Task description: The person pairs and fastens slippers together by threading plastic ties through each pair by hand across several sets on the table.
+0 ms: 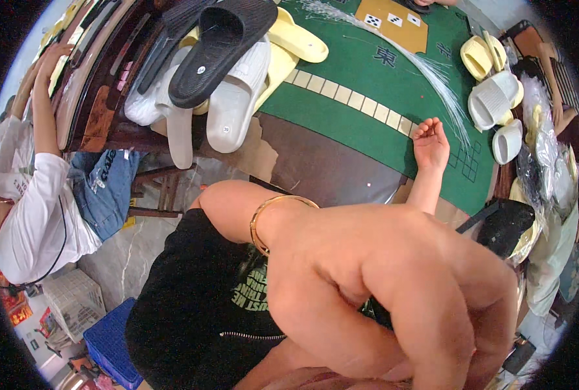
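Observation:
My left hand [380, 273], with a gold bangle [257, 224] at its wrist, looms very large and close. Its fingers are bent and closed; their tips, and anything they hold, are hidden. Past it, my right hand [431, 144] rests at the edge of the green mat [361, 136], palm up, fingers loosely curled and nothing in them. A bundle of thin clear plastic strands [432, 71] lies across the mat near that hand. To the left, a black slipper [221, 49] tops a pile with a grey slipper [237, 110] and a yellow slipper [297, 36].
Yellow slippers [477, 57] and grey slippers [492, 101] sit at the mat's right side, beside clear plastic bags [540, 143]. At left a person in a white shirt [42, 221] reaches over the table. A blue crate [114, 341] and a white basket [75, 302] stand below.

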A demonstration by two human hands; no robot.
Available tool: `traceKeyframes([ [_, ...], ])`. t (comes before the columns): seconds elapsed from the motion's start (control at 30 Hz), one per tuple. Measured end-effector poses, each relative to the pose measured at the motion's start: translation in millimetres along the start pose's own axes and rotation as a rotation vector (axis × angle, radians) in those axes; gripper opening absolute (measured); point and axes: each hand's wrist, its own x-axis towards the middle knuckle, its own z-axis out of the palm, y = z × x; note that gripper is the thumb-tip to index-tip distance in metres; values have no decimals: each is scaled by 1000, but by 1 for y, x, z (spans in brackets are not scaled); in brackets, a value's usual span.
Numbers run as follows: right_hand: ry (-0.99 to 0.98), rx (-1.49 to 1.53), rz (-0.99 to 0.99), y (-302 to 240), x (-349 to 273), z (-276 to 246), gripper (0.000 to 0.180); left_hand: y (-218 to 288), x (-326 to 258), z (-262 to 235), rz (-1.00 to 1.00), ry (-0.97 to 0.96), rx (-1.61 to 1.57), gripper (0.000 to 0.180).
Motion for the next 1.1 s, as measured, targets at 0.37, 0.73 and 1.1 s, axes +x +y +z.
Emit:
traceKeyframes([
  [0.37,51,12,-27,-2,17,-24,13,-64,1,-32,-240,81,436,12],
  [0.73,487,2,-604,-100,4,-12,16,-164,-119,-146,-599,464,1214,8],
  [1.1,360,422,-432,-211,52,-63,40,-169,-112,-138,-630,415,1243,6],
])
